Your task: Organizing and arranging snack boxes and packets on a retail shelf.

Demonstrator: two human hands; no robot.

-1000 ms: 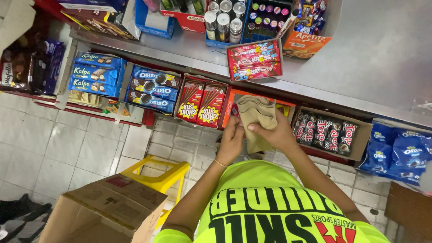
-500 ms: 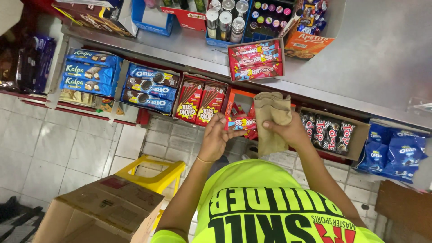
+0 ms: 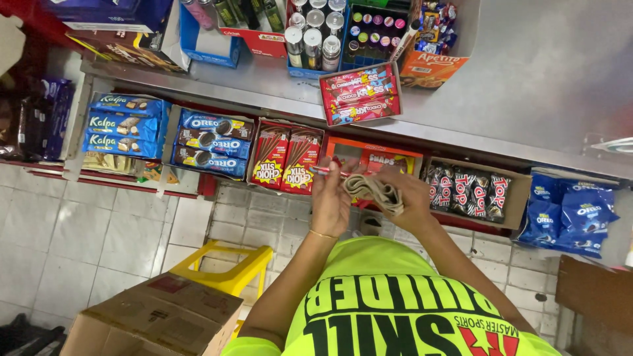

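My left hand and my right hand are together in front of the lower shelf, over an orange display box of snacks. Both hold a folded beige cloth or flattened cardboard piece, bunched between them. A thin red-and-white snack stick also sits in my left fingers, pointing left. A gold bangle is on my left wrist. Below the hands is my bright yellow-green shirt.
The lower shelf holds blue biscuit packs, sandwich-cookie packs, red chocolate-stick boxes, dark candy bags and blue bags. A metal counter carries a red bar tray and bottles. A yellow stool and cardboard box stand on the tiled floor.
The beige piece was held spread and upright against the orange box; it is now folded smaller and lower between both hands. My left hand has picked up a red snack stick.
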